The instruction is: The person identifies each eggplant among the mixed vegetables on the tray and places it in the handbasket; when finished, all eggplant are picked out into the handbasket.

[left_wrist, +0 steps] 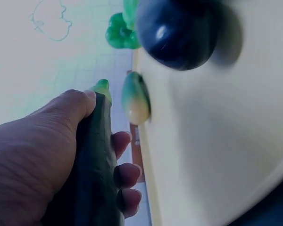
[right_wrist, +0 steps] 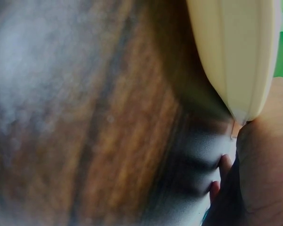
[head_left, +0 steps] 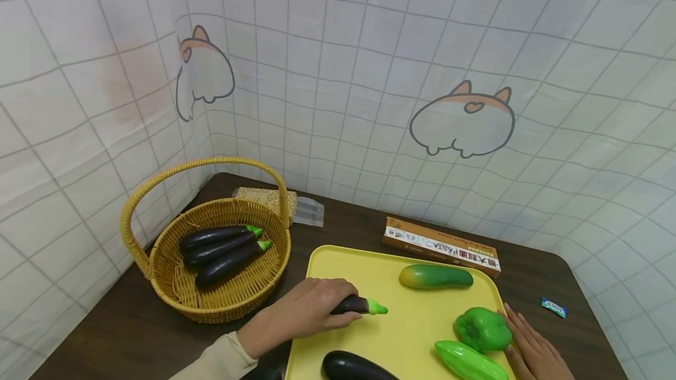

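Observation:
My left hand [head_left: 317,306] grips a dark eggplant [head_left: 351,305] with a green stem end, over the left part of the yellow tray [head_left: 404,333]. In the left wrist view, the thumb lies along the eggplant [left_wrist: 96,146] and the fingers curl round its far side. A second eggplant [head_left: 356,367] lies on the tray nearer me, cut off by the frame. My right hand [head_left: 536,348] rests against the tray's right edge, fingers extended, beside a green bell pepper [head_left: 483,329]. A long light-green vegetable [head_left: 470,361] and a green-yellow papaya-like fruit [head_left: 435,276] also lie on the tray.
Left of the tray stands a wicker basket [head_left: 164,271] with a tall handle, holding three eggplants [head_left: 227,264]. A bag of grains [head_left: 264,197] sits behind it. Beyond the tray lies a pasta box [head_left: 440,245]; a small blue packet [head_left: 553,308] is at right.

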Motion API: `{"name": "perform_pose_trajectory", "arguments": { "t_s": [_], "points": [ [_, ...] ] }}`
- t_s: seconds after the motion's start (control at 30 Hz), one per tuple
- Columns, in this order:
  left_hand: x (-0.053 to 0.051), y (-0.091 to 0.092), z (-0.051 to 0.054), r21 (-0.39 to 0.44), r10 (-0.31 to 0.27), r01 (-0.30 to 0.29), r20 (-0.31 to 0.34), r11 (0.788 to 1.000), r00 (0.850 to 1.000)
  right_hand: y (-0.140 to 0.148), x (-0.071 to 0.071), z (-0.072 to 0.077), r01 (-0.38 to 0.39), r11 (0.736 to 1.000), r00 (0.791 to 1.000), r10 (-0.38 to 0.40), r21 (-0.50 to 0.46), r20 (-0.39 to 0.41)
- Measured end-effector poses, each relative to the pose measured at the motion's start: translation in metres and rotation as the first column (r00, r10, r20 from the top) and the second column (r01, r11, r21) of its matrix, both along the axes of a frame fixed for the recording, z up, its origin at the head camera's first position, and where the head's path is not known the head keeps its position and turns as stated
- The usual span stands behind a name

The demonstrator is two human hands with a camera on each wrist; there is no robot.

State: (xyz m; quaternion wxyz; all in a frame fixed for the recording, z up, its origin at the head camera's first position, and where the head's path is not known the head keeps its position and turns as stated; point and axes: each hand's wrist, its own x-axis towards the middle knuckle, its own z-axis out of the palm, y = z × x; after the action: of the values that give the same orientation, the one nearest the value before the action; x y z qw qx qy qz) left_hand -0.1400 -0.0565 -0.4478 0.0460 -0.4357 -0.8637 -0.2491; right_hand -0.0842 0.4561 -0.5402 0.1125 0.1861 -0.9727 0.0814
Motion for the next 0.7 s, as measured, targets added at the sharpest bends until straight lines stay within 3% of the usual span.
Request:
{"name": "perform_pose_trajectory", "arguments": {
  "t_s": [0.27, 0.43, 0.57, 0.7],
  "points": [
    [-0.003, -0.011, 0.015, 0.018, 0.023, -0.022, -0.021, 1.0, 1.0, 0.002, -0.001, -0.004, -0.008, 1.0, 1.0, 0.008, -0.004, -0.019],
    [-0.004, -0.022, 0.025, 0.034, 0.068, -0.068, -0.015, 0.997, 0.998, 0.003, -0.001, -0.004, -0.009, 1.0, 1.0, 0.009, 0.006, -0.022],
    [-0.006, -0.034, 0.033, 0.054, 0.113, -0.111, -0.044, 0.992, 0.993, 0.002, -0.001, -0.003, 0.0, 1.0, 1.0, 0.0, 0.0, -0.013],
    [-0.009, -0.046, 0.04, 0.069, 0.125, -0.119, -0.098, 0.991, 0.987, 0.002, -0.001, -0.003, 0.001, 1.0, 1.0, -0.001, 0.003, -0.015]
  ]
}}
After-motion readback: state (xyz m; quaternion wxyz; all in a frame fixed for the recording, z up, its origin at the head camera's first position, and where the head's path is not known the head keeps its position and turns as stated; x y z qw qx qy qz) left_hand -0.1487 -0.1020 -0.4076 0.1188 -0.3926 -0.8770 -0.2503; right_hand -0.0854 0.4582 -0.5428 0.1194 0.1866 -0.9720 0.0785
